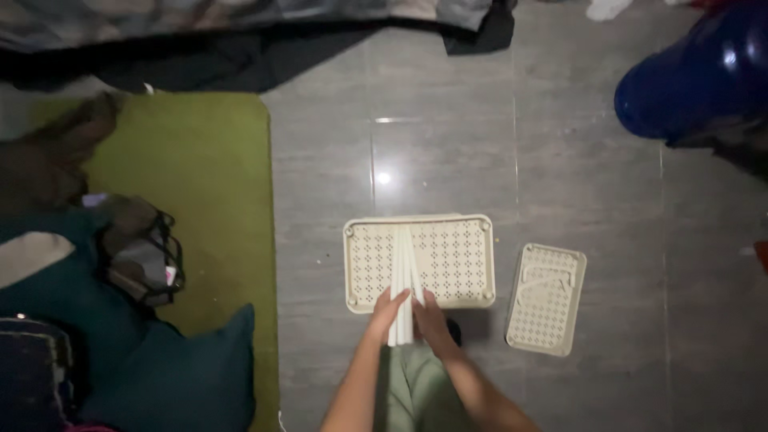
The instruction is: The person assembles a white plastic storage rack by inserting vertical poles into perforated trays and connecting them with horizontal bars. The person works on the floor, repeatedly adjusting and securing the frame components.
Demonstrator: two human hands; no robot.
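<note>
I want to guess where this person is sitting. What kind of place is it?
Probably a room at home, maybe a bedroom. There is a grey tiled floor, a green mat with cushions, and rumpled bedding. Both hands hold white rods over a perforated tray.

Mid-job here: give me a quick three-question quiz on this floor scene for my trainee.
1. True or false: the white rods lie across the larger perforated tray.
2. Which side of that tray does the smaller perforated tray lie on, as seen in the picture?
A. left
B. right
C. stacked on top
3. Fill in: the left hand and right hand both touch the near end of the ____.

Key:
1. True.
2. B; it lies apart on the grey tiled floor.
3. White rods, gripped from either side.
</note>
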